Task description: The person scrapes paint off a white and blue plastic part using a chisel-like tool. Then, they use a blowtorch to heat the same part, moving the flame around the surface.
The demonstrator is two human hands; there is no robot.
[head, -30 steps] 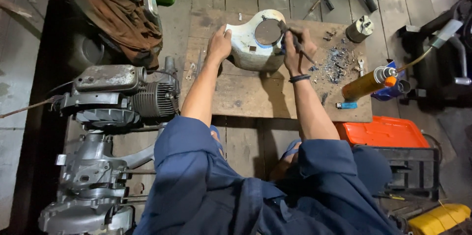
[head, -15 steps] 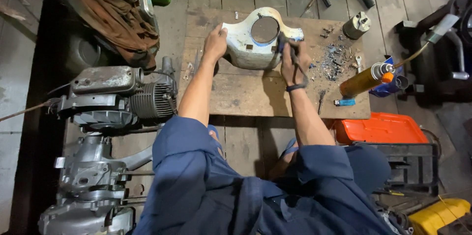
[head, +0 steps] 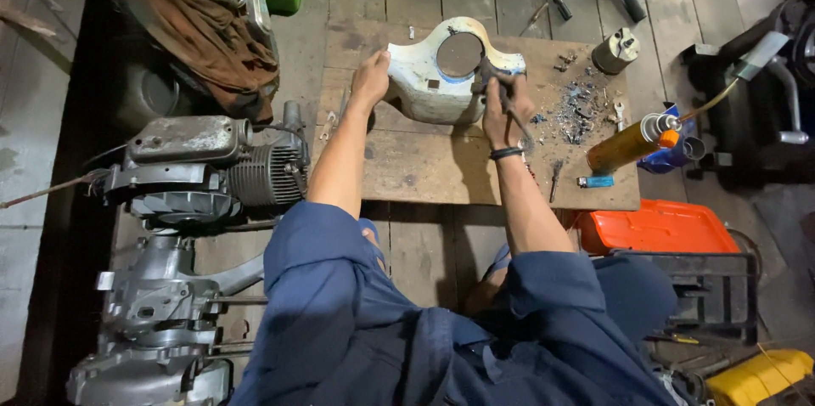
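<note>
Right hand point(head: 503, 109) lowered | left hand point(head: 371, 81) grips white housing point(head: 424, 83) edge

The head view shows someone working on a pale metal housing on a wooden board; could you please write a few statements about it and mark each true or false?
1. The left hand grips the left edge of the pale metal housing. True.
2. The right hand is empty. False: it holds a dark tool against the housing's right side.
3. The housing has a round opening near its top. True.
4. The yellow gas torch stands upright at the board's left end. False: it lies on its side at the right end of the wooden board.
5. An orange case lies on the floor below the board's right end. True.
</note>
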